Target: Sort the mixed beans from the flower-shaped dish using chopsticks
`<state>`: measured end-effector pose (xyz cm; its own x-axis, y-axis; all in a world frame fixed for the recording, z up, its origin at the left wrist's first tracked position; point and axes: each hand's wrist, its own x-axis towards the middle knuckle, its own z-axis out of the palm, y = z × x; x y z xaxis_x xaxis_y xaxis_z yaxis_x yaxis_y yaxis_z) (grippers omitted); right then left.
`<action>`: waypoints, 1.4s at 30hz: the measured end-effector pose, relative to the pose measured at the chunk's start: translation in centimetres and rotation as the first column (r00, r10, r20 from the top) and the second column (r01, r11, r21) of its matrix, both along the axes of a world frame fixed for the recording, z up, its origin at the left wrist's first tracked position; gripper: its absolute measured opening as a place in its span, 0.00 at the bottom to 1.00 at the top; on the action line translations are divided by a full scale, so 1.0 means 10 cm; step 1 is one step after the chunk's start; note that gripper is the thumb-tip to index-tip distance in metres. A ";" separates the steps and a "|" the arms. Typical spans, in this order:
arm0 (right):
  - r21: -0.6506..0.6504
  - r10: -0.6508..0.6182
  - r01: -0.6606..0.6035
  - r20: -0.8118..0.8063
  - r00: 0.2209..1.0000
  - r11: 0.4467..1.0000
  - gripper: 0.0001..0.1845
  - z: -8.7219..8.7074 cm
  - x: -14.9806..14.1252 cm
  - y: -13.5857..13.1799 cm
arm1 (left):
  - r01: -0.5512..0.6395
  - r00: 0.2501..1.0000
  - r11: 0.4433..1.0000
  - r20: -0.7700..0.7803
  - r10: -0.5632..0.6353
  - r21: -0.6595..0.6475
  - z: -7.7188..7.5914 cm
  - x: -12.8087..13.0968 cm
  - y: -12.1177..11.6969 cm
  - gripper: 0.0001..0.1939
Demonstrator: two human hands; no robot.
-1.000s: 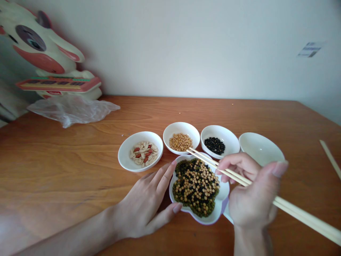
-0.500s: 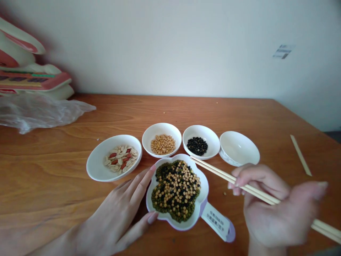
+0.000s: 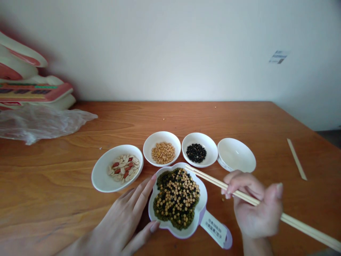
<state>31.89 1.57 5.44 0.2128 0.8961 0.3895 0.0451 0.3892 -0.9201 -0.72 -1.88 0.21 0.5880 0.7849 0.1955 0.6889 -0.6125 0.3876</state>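
Observation:
My right hand [image 3: 255, 204] grips a pair of chopsticks [image 3: 215, 182], their tips close together over the upper right rim of a flower-shaped dish [image 3: 203, 193]. Nothing shows between the tips. Mixed green, black and tan beans [image 3: 177, 199] lie in the dish, which has a labelled handle [image 3: 214, 227]. My left hand [image 3: 130, 213] rests at the dish's left side, fingers apart, fingertips against the rim. Behind stand white bowls: one with peanuts and pale seeds [image 3: 124, 168], one with tan beans [image 3: 163, 153], one with black beans [image 3: 196, 153], and one bare inside [image 3: 237, 154].
A toy animal with a keyboard [image 3: 34, 90] and a crumpled clear plastic bag [image 3: 45, 122] are at the far left. A pale strip [image 3: 297, 159] lies on the wooden table [image 3: 58, 170] at the right. A wall [image 3: 170, 53] stands behind.
The chopstick tips have gone from near the tan-bean bowl's front rim to the dish's upper right rim. My right hand has moved off the dish's handle. The camera view has shifted.

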 end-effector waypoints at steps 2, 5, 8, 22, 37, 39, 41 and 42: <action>-0.019 0.020 -0.020 0.013 1.000 1.000 0.44 -0.04 0.02 -0.08 | 0.001 1.000 1.000 0.019 0.000 -0.025 0.02 0.01 0.00 0.49; -0.089 0.028 -0.025 0.027 0.999 0.996 0.43 -0.12 0.02 -0.28 | 0.014 0.999 0.997 0.039 -0.011 -0.080 0.03 0.02 0.01 0.49; -0.139 -0.043 0.040 -0.024 0.999 0.990 0.41 -0.22 -0.05 -0.50 | 0.027 0.999 0.994 0.045 -0.023 -0.110 0.02 0.03 0.03 0.50; -0.050 -0.023 0.027 0.076 0.997 0.998 0.38 -0.54 -0.17 -0.75 | 0.058 0.985 0.993 0.170 -0.040 -0.103 0.09 0.03 0.05 0.48; -0.040 0.071 -0.062 0.303 0.950 0.997 0.37 -0.58 -0.21 -0.82 | 0.042 0.988 0.998 0.153 -0.033 -0.056 -0.01 0.02 0.02 0.47; -0.066 0.108 -0.091 0.323 0.940 0.994 0.36 -0.56 -0.19 -0.83 | 0.048 0.987 0.997 0.158 -0.037 -0.066 0.00 0.02 0.02 0.47; -0.084 0.123 -0.100 0.330 0.936 0.991 0.37 -0.55 -0.18 -0.84 | 0.052 0.985 0.996 0.166 -0.041 -0.067 0.02 0.02 0.02 0.47; -0.086 0.119 -0.096 0.327 0.937 0.992 0.37 -0.55 -0.18 -0.84 | 0.053 0.985 0.996 0.169 -0.041 -0.066 0.02 0.03 0.02 0.47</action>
<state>30.08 -6.85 -0.04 -0.0171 0.9330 0.3594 0.3128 0.3464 -0.8844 -0.46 -1.69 0.43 0.5882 0.7723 0.2399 0.5818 -0.6102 0.5377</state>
